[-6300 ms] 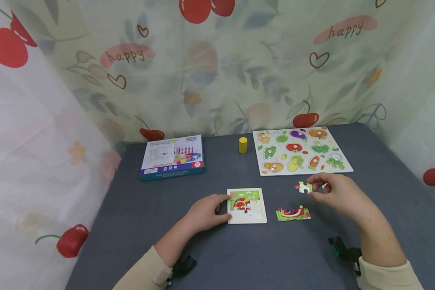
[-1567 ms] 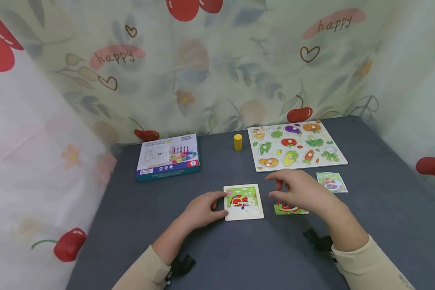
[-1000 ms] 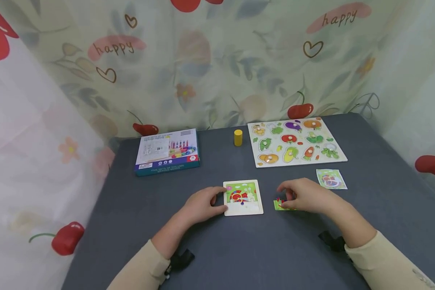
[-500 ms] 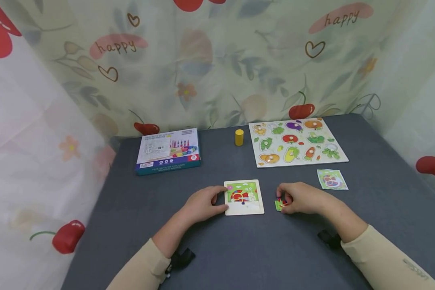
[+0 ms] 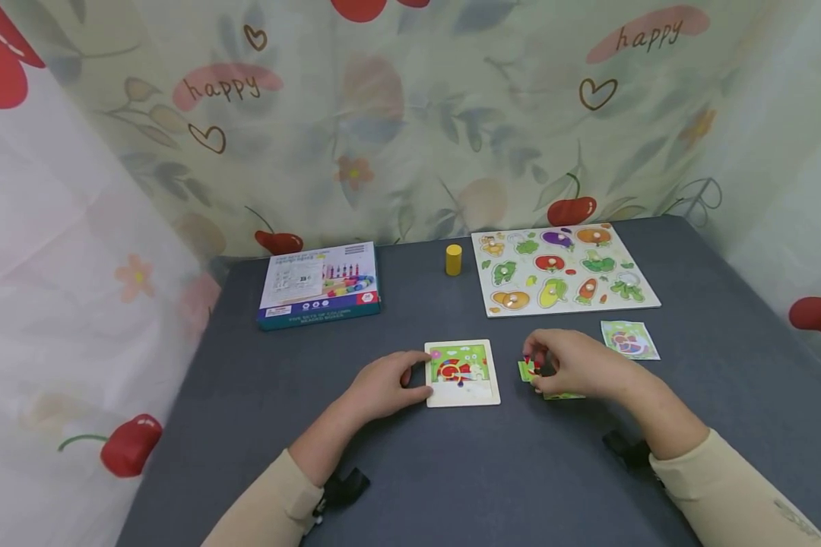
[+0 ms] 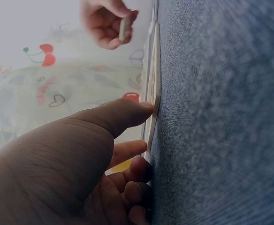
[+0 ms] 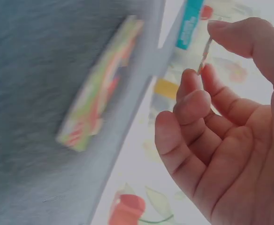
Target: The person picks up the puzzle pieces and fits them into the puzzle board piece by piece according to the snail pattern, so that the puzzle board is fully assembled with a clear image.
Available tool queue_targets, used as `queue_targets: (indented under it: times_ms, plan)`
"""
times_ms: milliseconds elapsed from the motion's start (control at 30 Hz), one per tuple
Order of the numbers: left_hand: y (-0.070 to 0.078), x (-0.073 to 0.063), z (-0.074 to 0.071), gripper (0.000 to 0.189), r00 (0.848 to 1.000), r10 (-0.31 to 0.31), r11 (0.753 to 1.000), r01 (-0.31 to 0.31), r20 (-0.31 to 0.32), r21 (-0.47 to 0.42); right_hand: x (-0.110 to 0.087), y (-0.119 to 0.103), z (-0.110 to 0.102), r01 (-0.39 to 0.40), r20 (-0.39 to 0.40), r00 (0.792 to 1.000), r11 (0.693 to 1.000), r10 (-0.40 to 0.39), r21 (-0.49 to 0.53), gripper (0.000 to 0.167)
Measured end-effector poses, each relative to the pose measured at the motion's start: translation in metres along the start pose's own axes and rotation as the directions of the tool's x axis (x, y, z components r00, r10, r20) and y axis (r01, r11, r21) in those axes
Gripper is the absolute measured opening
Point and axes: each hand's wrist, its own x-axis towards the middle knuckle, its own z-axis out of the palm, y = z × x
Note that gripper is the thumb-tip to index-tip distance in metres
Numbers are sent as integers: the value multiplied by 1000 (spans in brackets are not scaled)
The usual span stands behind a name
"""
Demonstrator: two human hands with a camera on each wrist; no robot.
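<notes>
My left hand rests at the left edge of a small square puzzle board, thumb and index fingertip touching its rim. The board shows a red and yellow picture on green across its upper part; its lower strip is bare white. To the right, my right hand pinches a small green and red jigsaw piece between thumb and fingertips. In the right wrist view the jigsaw piece is seen edge-on, raised off the table. Below the hand lie the other jigsaw pieces, partly hidden by it.
A small picture sheet lies right of the right hand. Behind stand a vegetable puzzle board, a yellow cylinder and a flat toy box. Patterned curtain surrounds the table's far side.
My right hand earlier held another piece, then reached empty to the loose pieces; it now lifts one, uncovering those left behind. The board's picture has grown. The left hand stays at the board.
</notes>
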Motion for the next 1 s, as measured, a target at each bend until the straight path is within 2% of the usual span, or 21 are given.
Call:
queue_targets:
  times_ms: [267, 667, 1000]
  plan:
    - [0, 1, -1, 59, 1000, -6, 1000, 6, -4, 2, 7, -22, -1, 54, -67, 996, 998, -55, -22, 31]
    - [0, 1, 1, 59, 1000, -9, 1000, 9, 2, -17, 31, -52, 11, 111, -20, 993, 993, -112, -34, 37]
    - [0, 0, 0, 58, 1000, 12, 1000, -12, -10, -17, 49, -65, 31, 186, 10, 983, 980, -185, -76, 33]
